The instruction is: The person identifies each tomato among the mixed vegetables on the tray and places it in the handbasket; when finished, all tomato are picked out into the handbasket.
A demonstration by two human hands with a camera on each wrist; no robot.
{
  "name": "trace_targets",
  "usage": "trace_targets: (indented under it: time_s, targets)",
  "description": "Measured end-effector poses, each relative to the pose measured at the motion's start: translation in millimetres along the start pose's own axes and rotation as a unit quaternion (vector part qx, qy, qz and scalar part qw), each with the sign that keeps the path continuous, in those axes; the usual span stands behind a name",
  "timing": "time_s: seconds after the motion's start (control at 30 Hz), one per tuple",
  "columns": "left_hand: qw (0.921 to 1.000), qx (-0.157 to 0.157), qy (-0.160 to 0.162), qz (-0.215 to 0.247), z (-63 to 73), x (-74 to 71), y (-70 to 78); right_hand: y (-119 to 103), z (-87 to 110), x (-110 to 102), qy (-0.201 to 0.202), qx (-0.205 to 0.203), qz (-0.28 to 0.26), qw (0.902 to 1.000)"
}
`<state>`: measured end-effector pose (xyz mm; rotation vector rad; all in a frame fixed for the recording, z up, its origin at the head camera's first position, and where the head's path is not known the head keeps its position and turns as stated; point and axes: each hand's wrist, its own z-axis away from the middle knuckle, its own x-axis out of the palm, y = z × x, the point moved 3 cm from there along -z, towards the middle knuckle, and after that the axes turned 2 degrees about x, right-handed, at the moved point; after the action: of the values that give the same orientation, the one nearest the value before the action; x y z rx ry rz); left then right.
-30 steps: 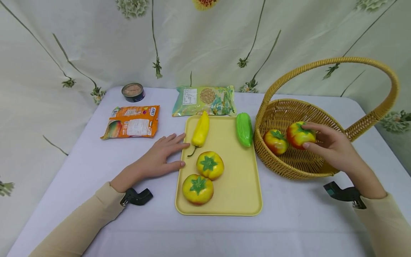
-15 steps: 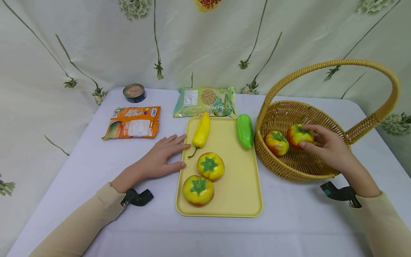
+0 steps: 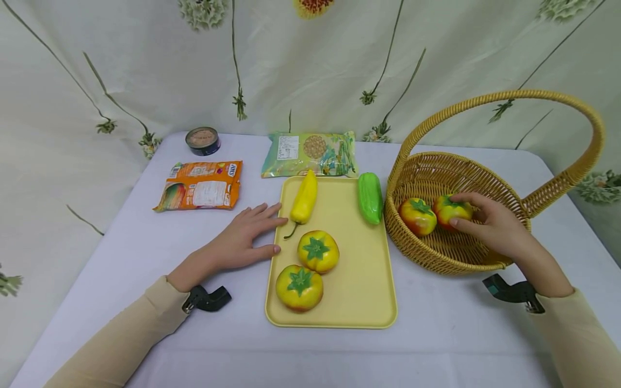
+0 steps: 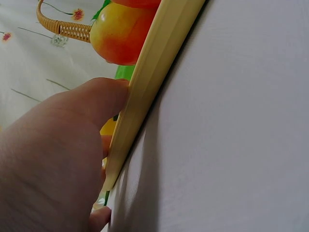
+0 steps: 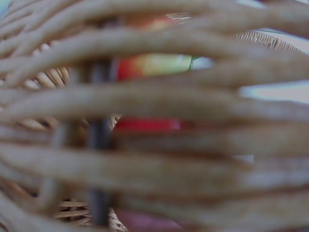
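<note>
My right hand [image 3: 497, 223] reaches into the wicker basket [image 3: 424, 253] and holds a red-and-yellow tomato [image 3: 443, 213] between thumb and fingers. A second tomato [image 3: 416, 217] lies left of it inside the basket. My left hand [image 3: 242, 237], fingers straight and spread, touches the left edge of the yellow tray [image 3: 361, 285]. On that tray lie a yellow pepper [image 3: 304, 199] and two yellow tomatoes, one farther back [image 3: 318, 257] and one nearer [image 3: 298, 296]. Wicker strands fill the right wrist view, and the tomato [image 5: 159, 65] shows only in part behind them.
A green pepper-like vegetable [image 3: 370, 199] lies at the tray's back right corner. Behind the tray is a green food packet [image 3: 310, 153]. An orange packet [image 3: 201, 186] and a round can [image 3: 202, 140] stand at the back left. The basket's tall handle [image 3: 504, 96] arches overhead.
My right hand has lowered slightly with its tomato, deeper into the basket and nearer the other tomato. My left hand keeps its place at the tray.
</note>
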<state>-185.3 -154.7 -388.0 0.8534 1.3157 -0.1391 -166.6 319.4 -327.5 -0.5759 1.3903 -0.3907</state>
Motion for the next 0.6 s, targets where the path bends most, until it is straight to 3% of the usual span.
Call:
trace_targets:
  time_s: [0.37,0.6]
  targets:
    - [1.0000,0.000,0.001,-0.001,0.7,-0.5,2.0,0.6,-0.7,2.4,-0.040,0.009,0.012,0.9991]
    - [1.0000,0.003,0.003,-0.002,0.6,-1.1,2.2,1.1,-1.1,2.7,-0.043,0.016,0.010,0.9989]
